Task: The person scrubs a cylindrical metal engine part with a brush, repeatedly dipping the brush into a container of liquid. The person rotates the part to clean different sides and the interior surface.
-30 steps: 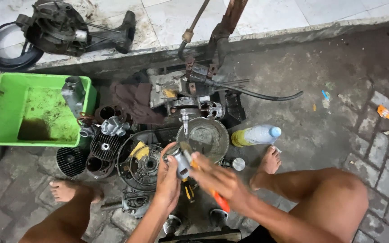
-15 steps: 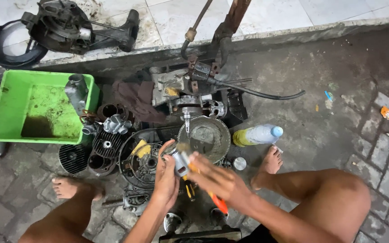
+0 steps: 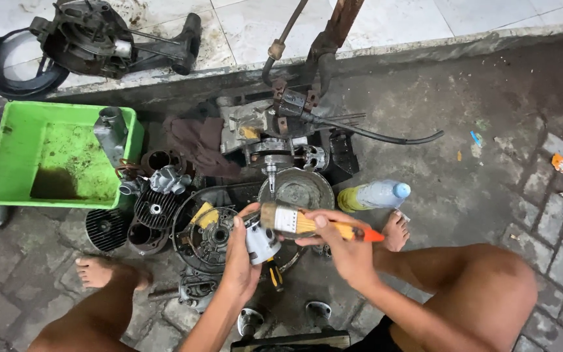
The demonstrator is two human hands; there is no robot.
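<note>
A small grey metal cylinder part is gripped in the left hand, fingers closed around its side, held above the ground between the knees. A paintbrush with an orange handle and a metal ferrule is clamped in the right hand, fingers wrapped over the handle; its bristle end is laid against the top of the cylinder part.

Directly below the hands a dark round engine cover with a yellow scrap on it is seen, and just beyond it a round metal dish. A plastic bottle with yellowish liquid lies on its side near the right foot. Finned cylinder pieces and a carburettor are grouped to the left — beside a green plastic tub with a grey metal part leaning on its rim. An engine block rests against the kerb, a dark rag next to it. On the tiled ledge above, a second engine assembly is set. The left foot is planted on wet paving.
</note>
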